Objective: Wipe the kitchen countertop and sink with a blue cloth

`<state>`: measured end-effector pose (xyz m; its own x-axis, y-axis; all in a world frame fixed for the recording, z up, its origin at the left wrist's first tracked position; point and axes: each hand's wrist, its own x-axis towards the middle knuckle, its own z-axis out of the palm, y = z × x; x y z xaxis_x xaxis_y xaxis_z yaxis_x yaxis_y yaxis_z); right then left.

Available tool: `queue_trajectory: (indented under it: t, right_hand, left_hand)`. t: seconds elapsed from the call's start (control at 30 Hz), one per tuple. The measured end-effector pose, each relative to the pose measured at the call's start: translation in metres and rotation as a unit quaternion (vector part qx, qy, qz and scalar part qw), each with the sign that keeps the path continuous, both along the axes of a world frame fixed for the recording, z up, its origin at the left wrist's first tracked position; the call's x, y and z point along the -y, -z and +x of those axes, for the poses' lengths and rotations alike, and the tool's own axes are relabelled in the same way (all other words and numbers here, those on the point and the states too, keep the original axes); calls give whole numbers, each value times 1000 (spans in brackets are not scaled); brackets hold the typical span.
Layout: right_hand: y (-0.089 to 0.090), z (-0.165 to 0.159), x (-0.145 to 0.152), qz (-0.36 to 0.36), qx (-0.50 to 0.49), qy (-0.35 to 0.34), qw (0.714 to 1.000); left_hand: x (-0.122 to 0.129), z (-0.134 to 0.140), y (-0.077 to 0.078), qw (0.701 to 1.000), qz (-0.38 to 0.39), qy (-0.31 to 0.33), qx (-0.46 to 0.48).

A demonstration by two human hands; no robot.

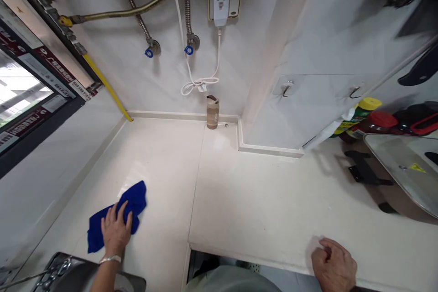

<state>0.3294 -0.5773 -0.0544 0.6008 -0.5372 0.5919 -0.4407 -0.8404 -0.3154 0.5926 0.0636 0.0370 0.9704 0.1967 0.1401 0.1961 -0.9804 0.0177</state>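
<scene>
My left hand (pixel 116 230) lies on a blue cloth (pixel 135 198) on the left part of the white countertop (pixel 164 159). Its fingers are spread flat over the fabric, pressing it down rather than gripping it. The cloth is crumpled, with its ends sticking out on both sides of the hand. At the counter's front edge on the right rests my right hand (pixel 333 264), its fingers curled in; nothing shows in it.
A metal sink (pixel 137 280) lies at the lower left. Against the back wall stands a small brown bottle (pixel 212 113), below a looped white cord (pixel 200 84). An electric pan (pixel 407 178) and several bottles (pixel 371 121) occupy the right. A window (pixel 23 86) is at left.
</scene>
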Motion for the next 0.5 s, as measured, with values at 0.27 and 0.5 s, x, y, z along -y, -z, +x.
queue_trajectory:
  t: [0.27, 0.5]
  right_hand:
    - [-5, 1, -5, 41, -7, 24, 999]
    - [-5, 0, -5, 24, -24, 29, 999]
  left_hand:
    - [-3, 90, -19, 973, -80, -213, 35]
    - [54, 142, -14, 963, -91, -252, 17]
